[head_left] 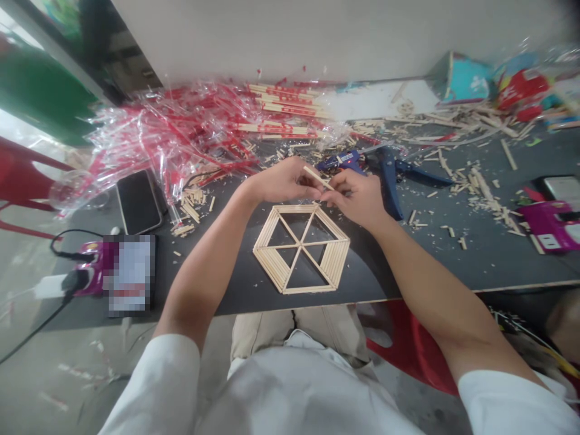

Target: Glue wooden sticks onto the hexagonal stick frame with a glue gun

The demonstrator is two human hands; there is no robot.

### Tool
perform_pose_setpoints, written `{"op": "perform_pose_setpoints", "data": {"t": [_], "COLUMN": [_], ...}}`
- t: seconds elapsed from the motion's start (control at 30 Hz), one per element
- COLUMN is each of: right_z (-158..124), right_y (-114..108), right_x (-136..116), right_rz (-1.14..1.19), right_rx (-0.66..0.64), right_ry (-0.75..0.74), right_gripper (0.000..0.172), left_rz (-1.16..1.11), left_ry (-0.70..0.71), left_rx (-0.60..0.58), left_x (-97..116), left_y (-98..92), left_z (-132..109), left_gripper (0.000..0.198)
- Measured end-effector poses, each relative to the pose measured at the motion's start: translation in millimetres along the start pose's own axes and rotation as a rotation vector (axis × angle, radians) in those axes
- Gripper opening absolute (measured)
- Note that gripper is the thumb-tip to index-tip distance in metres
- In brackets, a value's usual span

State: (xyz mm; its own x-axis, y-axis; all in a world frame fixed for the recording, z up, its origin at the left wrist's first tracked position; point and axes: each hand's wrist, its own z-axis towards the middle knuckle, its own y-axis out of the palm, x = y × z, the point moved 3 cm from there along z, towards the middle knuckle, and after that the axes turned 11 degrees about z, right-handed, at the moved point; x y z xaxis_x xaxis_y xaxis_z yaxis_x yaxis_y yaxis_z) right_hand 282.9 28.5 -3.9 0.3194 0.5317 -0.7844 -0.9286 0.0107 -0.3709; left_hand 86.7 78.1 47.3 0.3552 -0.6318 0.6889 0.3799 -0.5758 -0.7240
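Note:
My left hand [283, 180] and my right hand [353, 196] meet above the table, and the fingers of both pinch a short wooden stick [318, 178] between them. Just below my fingertips lies a flat hexagonal frame [301, 246] made of pale wooden sticks, with thin spokes crossing at its centre. Several sticks are laid side by side along some of its sides. A blue hot glue gun [387, 175] lies on its side beyond my right hand, not touched by it.
The dark table [453, 254] is strewn with cut wooden pieces. Behind it lie chopsticks [281, 109] and heaps of red-printed plastic wrappers [167, 127]. A black phone [138, 202] lies to the left, and a cable runs from a purple device [88, 269] at the table's left end.

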Motion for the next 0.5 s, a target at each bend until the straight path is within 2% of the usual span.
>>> {"op": "perform_pose_setpoints", "data": {"t": [0.5], "right_z": [0.1], "right_y": [1.8], "right_x": [-1.9], "right_rz": [0.031], "right_rx": [-0.059], "right_ry": [0.014], "right_gripper": [0.058], "left_rz": [0.06], "left_ry": [0.065], "left_rx": [-0.087], "left_x": [15.6], "left_y": [-3.2], "left_z": [-4.1], "left_gripper": [0.029]}}
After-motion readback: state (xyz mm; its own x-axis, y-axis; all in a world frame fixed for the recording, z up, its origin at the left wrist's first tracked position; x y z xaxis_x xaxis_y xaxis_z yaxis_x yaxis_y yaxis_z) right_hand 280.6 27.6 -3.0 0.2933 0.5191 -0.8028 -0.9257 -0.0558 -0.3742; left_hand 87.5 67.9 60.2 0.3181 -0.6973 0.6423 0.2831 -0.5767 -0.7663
